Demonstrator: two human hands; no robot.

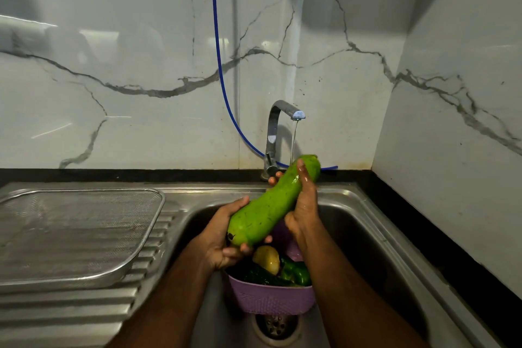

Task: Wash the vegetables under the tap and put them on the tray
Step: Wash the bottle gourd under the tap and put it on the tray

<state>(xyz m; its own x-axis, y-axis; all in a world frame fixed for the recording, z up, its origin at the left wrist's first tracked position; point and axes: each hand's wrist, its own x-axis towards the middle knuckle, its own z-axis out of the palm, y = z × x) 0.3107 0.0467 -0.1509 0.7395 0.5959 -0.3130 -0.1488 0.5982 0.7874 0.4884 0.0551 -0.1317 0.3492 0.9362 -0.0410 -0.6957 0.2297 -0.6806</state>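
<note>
A long green gourd (271, 203) is held slanted over the sink (364, 217), its far end under the thin stream of water from the chrome tap (278, 127). My left hand (223, 237) grips its near end from below. My right hand (303, 206) wraps its upper part, fingers along the wet skin. Under the gourd sits a purple basket (271, 298) in the sink, holding a yellow-green vegetable (267, 258), a green pepper (296, 272) and dark green vegetables. A steel mesh tray (84, 232) lies on the draining board to the left.
A blue hose (219, 59) hangs down the marble wall behind the tap. The drain (275, 325) lies just in front of the basket. A black counter edge (423, 234) runs along the right of the sink, and a wall closes the right side.
</note>
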